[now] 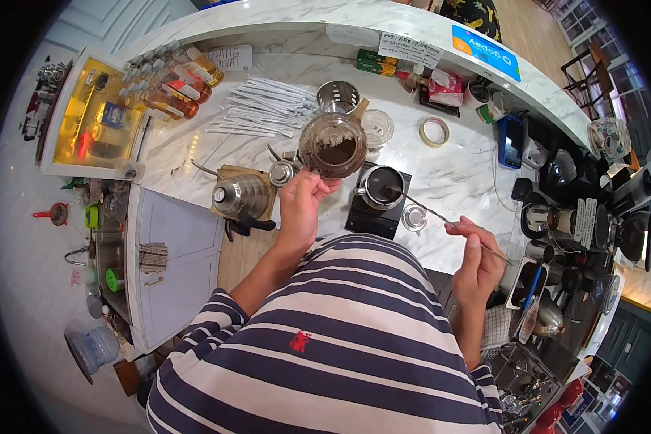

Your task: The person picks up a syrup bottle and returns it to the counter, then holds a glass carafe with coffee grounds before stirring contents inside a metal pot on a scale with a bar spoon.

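My left hand is closed on the near edge of a round glass jar, tilted above the counter with dark brown powder inside. My right hand pinches a long bar spoon with a twisted stem. Its far end dips into a steel cup with a dark inside; what the spoon tip touches there is hidden. Beneath the cup lies a flat black scale. Just right of it, a small round lid rests on the marble counter.
Left of the jar stand a gooseneck kettle and a small metal pot. Behind are wrapped straws, a perforated steel cylinder and a clear round container. A tape roll lies to the right; bottles stand far left.
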`<state>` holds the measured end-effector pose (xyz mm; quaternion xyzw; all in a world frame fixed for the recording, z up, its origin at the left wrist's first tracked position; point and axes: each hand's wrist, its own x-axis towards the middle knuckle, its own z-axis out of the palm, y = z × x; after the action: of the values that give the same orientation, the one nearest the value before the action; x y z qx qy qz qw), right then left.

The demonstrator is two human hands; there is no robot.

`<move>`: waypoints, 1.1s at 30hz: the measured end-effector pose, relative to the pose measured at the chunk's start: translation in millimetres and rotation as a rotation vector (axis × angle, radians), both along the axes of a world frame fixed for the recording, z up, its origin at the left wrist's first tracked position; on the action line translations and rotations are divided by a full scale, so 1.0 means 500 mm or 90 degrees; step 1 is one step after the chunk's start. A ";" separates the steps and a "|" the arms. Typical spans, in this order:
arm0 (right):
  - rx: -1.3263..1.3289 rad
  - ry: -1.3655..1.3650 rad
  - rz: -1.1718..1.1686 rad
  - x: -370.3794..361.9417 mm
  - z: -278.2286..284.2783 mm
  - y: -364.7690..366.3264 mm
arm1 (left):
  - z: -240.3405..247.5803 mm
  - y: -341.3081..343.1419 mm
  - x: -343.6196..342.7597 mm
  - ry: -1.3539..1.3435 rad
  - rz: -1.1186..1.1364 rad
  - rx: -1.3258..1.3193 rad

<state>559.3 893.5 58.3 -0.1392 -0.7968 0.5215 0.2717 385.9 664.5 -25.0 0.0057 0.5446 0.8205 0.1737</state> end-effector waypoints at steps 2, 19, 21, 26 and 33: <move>0.038 0.055 -0.016 0.007 0.009 -0.004 | -0.001 0.002 0.004 0.070 0.015 0.021; -0.176 0.289 -0.131 0.061 0.068 0.030 | 0.003 -0.017 0.007 0.205 -0.006 0.005; -0.189 0.304 -0.113 0.056 0.087 0.016 | 0.011 -0.016 0.010 0.228 -0.012 -0.004; -0.171 0.350 -0.020 0.038 0.104 -0.014 | 0.049 -0.009 0.025 0.206 -0.021 0.041; -0.109 0.361 0.066 0.023 0.119 -0.025 | 0.093 -0.031 0.037 0.218 -0.061 0.036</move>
<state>570.6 880.9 117.9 0.0307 -0.6485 0.6181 0.4434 404.3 648.8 21.5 0.1759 0.5423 0.8132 0.1168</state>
